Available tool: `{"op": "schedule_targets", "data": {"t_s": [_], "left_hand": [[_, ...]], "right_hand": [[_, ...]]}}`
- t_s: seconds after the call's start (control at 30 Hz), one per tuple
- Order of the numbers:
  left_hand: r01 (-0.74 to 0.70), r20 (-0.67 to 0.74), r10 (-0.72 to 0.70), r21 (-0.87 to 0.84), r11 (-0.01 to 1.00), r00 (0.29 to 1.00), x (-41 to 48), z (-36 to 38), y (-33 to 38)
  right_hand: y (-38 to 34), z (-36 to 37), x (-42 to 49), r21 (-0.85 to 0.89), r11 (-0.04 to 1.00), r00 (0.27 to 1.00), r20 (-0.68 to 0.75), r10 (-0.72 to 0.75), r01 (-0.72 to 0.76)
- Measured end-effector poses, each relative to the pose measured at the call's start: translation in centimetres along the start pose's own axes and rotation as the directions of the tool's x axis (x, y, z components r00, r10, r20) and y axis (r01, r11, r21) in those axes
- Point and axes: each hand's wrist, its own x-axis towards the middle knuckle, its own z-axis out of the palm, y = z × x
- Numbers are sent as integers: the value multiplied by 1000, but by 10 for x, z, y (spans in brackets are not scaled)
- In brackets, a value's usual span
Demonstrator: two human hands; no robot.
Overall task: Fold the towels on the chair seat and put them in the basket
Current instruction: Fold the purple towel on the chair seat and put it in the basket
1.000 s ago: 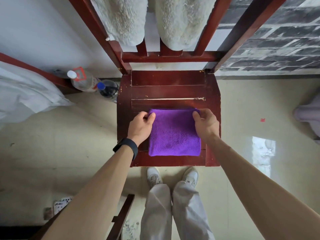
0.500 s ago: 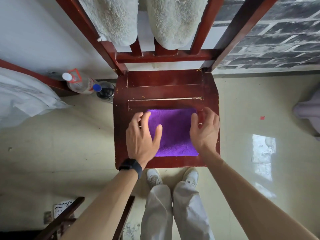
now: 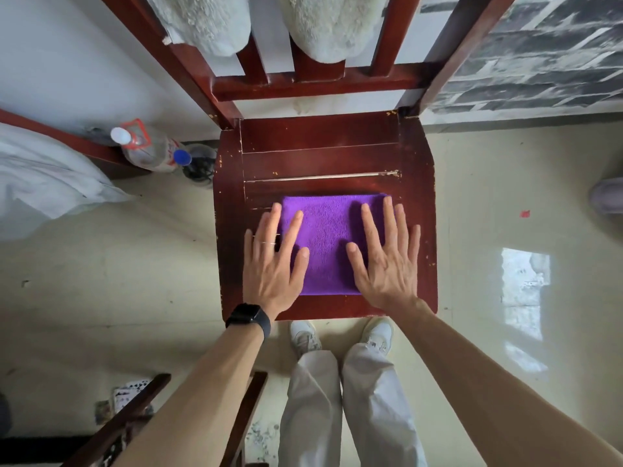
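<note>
A folded purple towel point(image 3: 328, 237) lies flat on the front half of the dark red wooden chair seat point(image 3: 320, 153). My left hand point(image 3: 274, 264) lies flat with straight, spread fingers over the towel's left edge, partly on the seat wood. My right hand point(image 3: 386, 261) presses flat on the towel's right side, fingers straight and spread. A black watch sits on my left wrist. No basket is in view.
Two fluffy white pieces point(image 3: 323, 25) hang over the chair back. Two plastic bottles point(image 3: 148, 148) stand on the floor left of the chair, beside a white cloth bundle point(image 3: 40, 183). A dark wooden frame point(image 3: 135, 419) is at lower left. My feet stand right before the seat.
Both hands let go of the towel's far corners, opened flat and slid toward me, and now lie spread on the folded towel.
</note>
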Motion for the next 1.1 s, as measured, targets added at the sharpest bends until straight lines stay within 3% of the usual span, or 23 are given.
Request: {"op": "schedule_targets", "data": {"t_s": [0.07, 0.13, 0.23, 0.27, 0.33, 0.43, 0.53, 0.67, 0.83, 0.97, 1.1], "left_hand": [[239, -107, -280, -291, 926, 954, 1, -12, 4], [457, 31, -501, -463, 760, 865, 11, -27, 14], [720, 319, -653, -422, 551, 687, 30, -37, 24], [787, 402, -684, -412, 459, 609, 36, -37, 24], [842, 488, -691, -382, 381, 533, 46, -34, 23], [867, 558, -671, -396, 302, 489, 53, -34, 21], [849, 623, -589, -464, 251, 515, 51, -42, 21], [748, 558, -507, -566, 346, 657, 31, -66, 40], [648, 566, -321, -613, 453, 760, 16, -143, 125], [549, 605, -105, -617, 564, 789, 18, -213, 234], [424, 644, 166, -654, 626, 747, 10, -277, 392]], "right_hand": [[-4, -12, -4, 124, 979, 982, -75, 172, -162], [-7, -25, -2, 288, 892, 929, -19, 370, -350], [-10, -38, 17, 451, 622, 765, 298, 571, -640], [-9, -41, 25, 438, 551, 703, 405, 584, -710], [-6, -46, 38, 387, 519, 644, 528, 553, -763], [1, -54, 45, 412, 532, 663, 580, 473, -739], [10, -63, 37, 529, 490, 718, 569, 400, -692], [30, -83, 4, 687, 287, 744, 592, 310, -667], [66, -188, -62, 770, 194, 790, 562, 246, -608], [98, -314, -136, 842, 126, 826, 468, 315, -525], [139, -444, -234, 949, -14, 805, 276, 526, -316]]}}
